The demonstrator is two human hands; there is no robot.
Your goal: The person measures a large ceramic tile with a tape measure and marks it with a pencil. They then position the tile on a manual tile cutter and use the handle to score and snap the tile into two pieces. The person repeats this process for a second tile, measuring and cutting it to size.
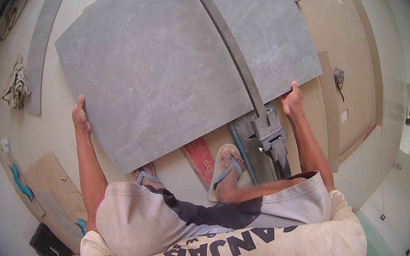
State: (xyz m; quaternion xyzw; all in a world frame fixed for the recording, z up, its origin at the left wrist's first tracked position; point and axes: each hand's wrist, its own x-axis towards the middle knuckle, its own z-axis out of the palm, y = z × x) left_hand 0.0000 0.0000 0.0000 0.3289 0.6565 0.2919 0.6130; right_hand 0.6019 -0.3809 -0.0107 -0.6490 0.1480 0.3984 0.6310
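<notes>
A large grey tile (152,78) with pale veining lies at a slant in front of me. Across its top runs the long metal rail (226,37) of a tile cutter (270,135), whose sliding head sits just beyond the tile's near edge. My left hand (81,118) grips the tile's left edge, thumb on top and fingers hidden underneath. At the near edge, right of the rail, my right hand (292,101) holds the tile, its fingers partly beneath it. Both my sandalled feet (227,174) are close to the near edge.
Flattened cardboard (348,57) covers the floor at right, with a small grey object (338,77) on it. At left lie a narrow grey tile strip (44,50), a crumpled cloth (17,85), a turquoise tool (21,182) and a black case (51,247). A red-marked carton piece (199,162) is between my feet.
</notes>
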